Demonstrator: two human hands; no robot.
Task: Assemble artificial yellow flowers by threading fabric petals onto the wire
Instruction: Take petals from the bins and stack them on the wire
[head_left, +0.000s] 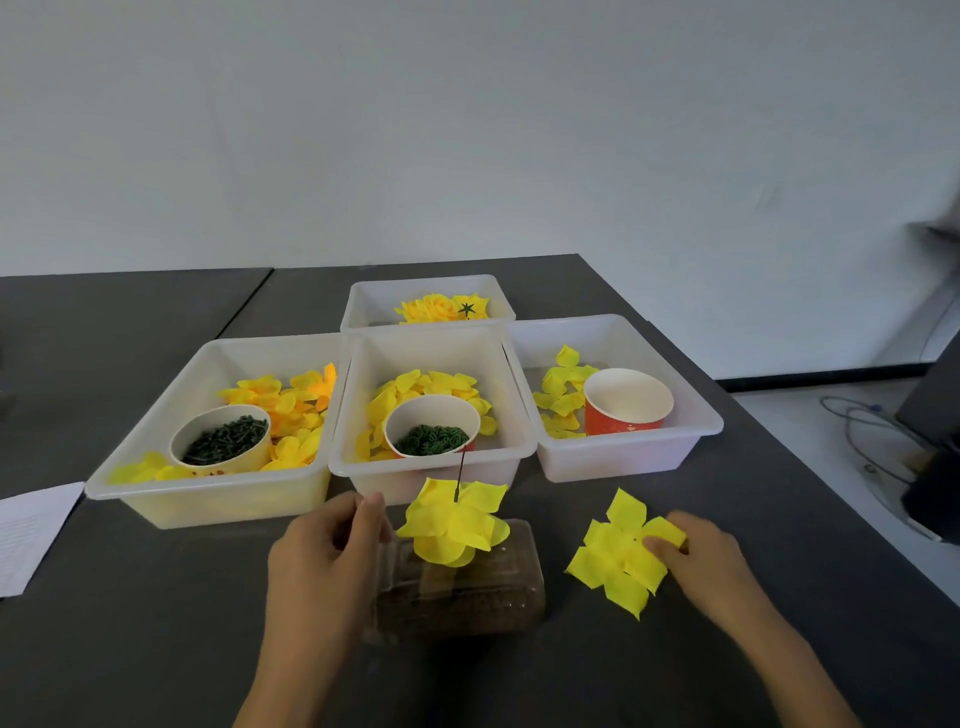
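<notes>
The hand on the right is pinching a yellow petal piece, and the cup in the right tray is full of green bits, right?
Not quite. In the head view the red cup in the right tray looks empty, with only its white inside showing; the green bits are in the other two cups. The right hand does pinch the yellow petal piece.

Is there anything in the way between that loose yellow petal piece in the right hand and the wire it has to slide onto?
Nothing visible. The right hand pinches the petal piece beside the clear container; only bare table lies between it and the wire, whose tip stands free above the threaded petals.
</notes>
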